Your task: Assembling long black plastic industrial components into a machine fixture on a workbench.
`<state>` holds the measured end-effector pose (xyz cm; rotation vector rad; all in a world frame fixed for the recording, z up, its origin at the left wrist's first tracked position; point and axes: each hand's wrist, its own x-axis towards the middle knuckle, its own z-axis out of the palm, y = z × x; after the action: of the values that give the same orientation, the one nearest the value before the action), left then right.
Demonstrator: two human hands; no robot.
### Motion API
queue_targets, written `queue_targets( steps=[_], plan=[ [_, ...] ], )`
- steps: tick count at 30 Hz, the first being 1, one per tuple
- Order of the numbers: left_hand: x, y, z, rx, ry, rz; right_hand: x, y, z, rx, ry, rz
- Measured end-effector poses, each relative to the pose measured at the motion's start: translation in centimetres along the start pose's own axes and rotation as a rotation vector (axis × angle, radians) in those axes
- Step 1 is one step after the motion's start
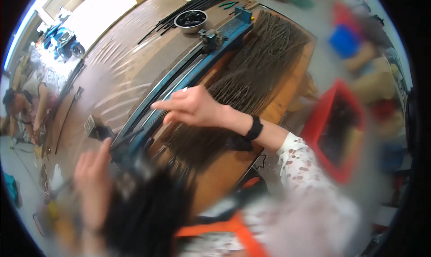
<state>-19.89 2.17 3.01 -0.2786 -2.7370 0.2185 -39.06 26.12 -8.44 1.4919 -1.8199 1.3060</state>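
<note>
Right hand [192,106] half-curled at blue rail [187,79], left hand [93,171] by its near end, both grips unclear, springs [244,84] alongside.

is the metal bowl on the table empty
No, the metal bowl is filled with small black pieces.

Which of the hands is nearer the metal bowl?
Right: the right hand is at the blue rail, short of the metal bowl; the left hand is farther away, near the rail's near end.
</note>
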Motion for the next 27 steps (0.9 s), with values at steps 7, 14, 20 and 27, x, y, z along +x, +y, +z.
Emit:
queue_targets(
  steps=[7, 14, 20, 27],
  plan=[
    [-2.8, -1.4, -0.7, -0.095, -0.024, -0.09, 2.2, -2.3, 3.4, -0.025, 0.002, -0.062],
    [-9.1, -9.8, -4.9, 0.152, 0.25, -0.3, 0.1, 2.7, 4.3, -0.052, -0.318, 0.391],
    [-10.2, -8.5, -7.3, 0.008, 0.302, -0.367, 10.1, -3.6, 15.5, 0.649, -0.39, 0.174],
    [-19.7, -8.8, -8.1, 0.021, 0.201, -0.652, 11.7, -5.5, 18.9, 0.628, -0.422, 0.072]
  ],
)
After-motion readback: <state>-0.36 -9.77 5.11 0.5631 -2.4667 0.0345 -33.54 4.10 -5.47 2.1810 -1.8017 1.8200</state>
